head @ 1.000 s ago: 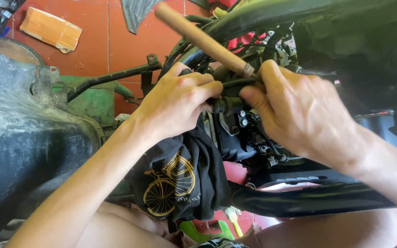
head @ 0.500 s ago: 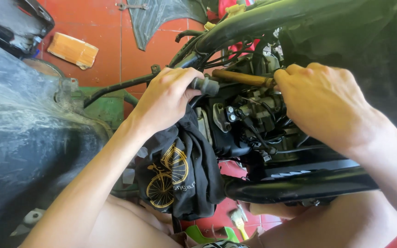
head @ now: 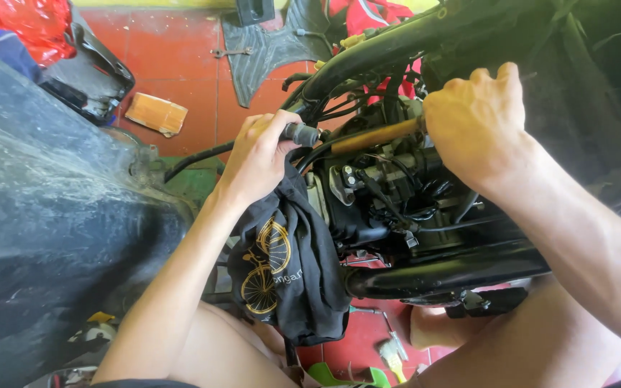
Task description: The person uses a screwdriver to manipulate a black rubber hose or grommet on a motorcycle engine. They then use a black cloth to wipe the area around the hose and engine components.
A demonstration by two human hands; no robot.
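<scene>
Left hand (head: 256, 159) grips black tube end (head: 302, 134) beside engine (head: 389, 194). Right hand (head: 477, 122) closed round wooden handle (head: 375, 136). Black cloth (head: 285, 266) with yellow bicycle picture hangs under left hand. Red floor (head: 188, 65) behind.

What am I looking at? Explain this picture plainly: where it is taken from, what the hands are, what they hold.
The picture comes from a camera on a person's head, looking down at their own two bare hands. They sit close to a stripped motorcycle frame with its engine and wires exposed. The left hand grips a black cable end, with a dark cloth hanging under it. The right hand is closed around a wooden handle that points into the engine area. On the red floor lie a small orange box and a black plastic panel.
</scene>
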